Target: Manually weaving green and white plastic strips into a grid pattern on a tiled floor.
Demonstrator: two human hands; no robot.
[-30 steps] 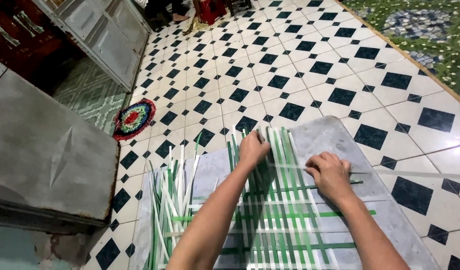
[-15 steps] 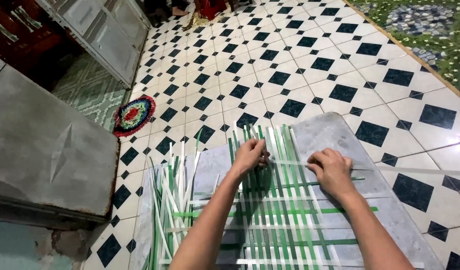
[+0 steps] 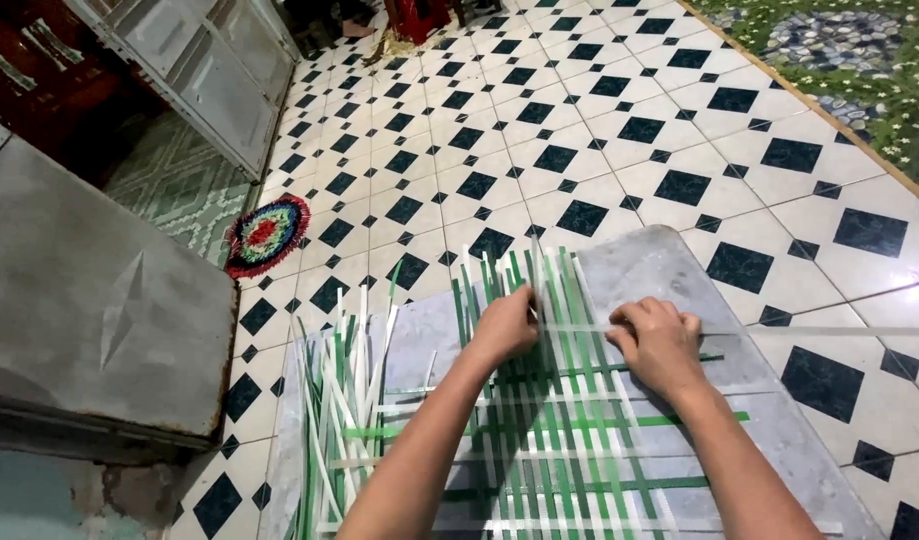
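Observation:
A half-woven mat of green and white plastic strips [image 3: 569, 440] lies on a grey board [image 3: 649, 265] on the tiled floor. My left hand [image 3: 504, 325] presses on the upright strips near the top of the weave, fingers curled around them. My right hand [image 3: 659, 340] pinches a pale crosswise strip [image 3: 829, 331] that runs out to the right over the floor. Both hands sit at the same row, a short gap apart.
Loose green and white strips [image 3: 344, 400] fan out at the board's left. A grey metal box [image 3: 89, 300] stands at left. A round multicoloured mat [image 3: 266, 233] lies on the black-and-white tiles beyond, with grey cabinet doors [image 3: 209, 80] further back.
Both hands have drawn closer together at the weave's top row. The left hand curled from flat onto the strips, and the right hand shifted left along the pale crosswise strip.

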